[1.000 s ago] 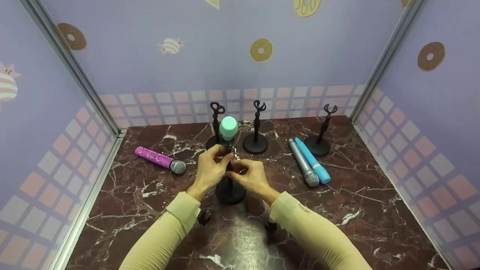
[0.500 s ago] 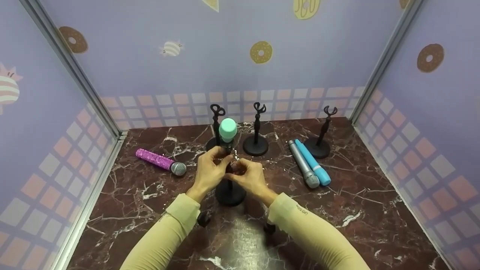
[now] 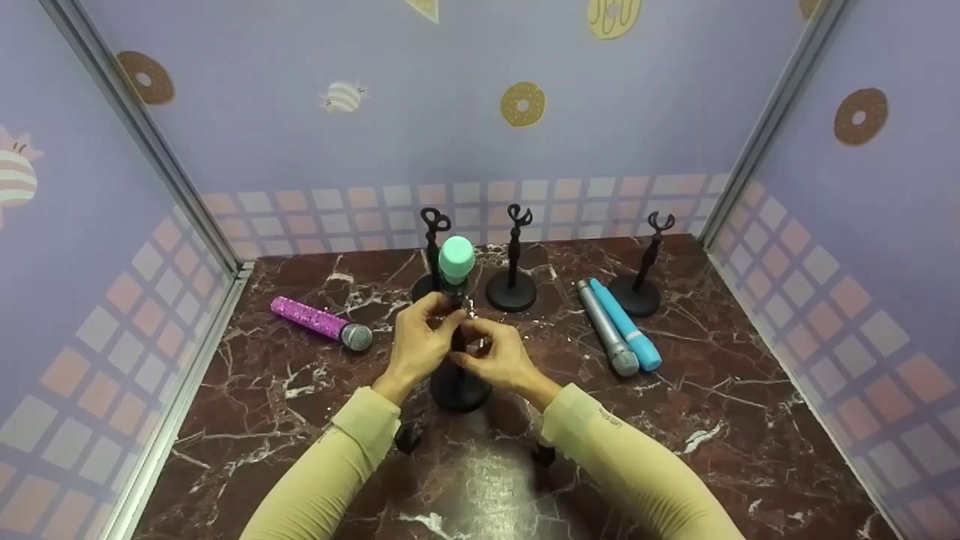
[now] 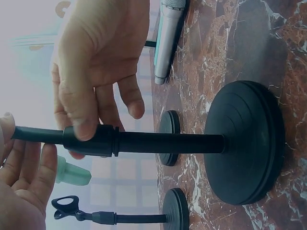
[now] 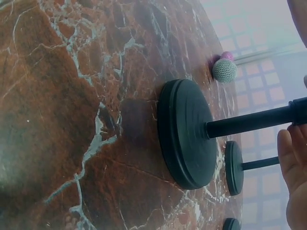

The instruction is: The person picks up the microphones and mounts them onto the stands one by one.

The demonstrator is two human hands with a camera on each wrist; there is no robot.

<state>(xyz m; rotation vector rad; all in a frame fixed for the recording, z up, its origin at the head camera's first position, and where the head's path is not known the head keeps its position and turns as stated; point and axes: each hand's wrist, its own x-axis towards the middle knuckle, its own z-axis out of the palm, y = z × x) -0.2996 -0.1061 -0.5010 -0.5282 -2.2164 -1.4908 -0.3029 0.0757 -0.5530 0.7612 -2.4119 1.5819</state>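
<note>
A black microphone stand (image 3: 460,394) stands upright before me, a mint-green microphone (image 3: 457,259) at its top. My left hand (image 3: 420,341) pinches the thin upper tube just below the microphone. Lower down, my right hand (image 3: 499,356) holds the thick collar (image 4: 96,140) of the stand, its thumb on the near side and fingers behind. The round base (image 5: 187,134) rests on the marbled table. How the microphone sits in its clip is hidden by my left hand.
Three more black stands, left (image 3: 433,247), middle (image 3: 513,259) and right (image 3: 646,262), stand along the back. A glittery purple microphone (image 3: 319,321) lies left. Silver (image 3: 607,326) and blue (image 3: 626,322) microphones lie right. Patterned walls enclose the table.
My right thumb and fingers shift at the collar, with a wider gap between them now. The left hand and the stand stay in place.
</note>
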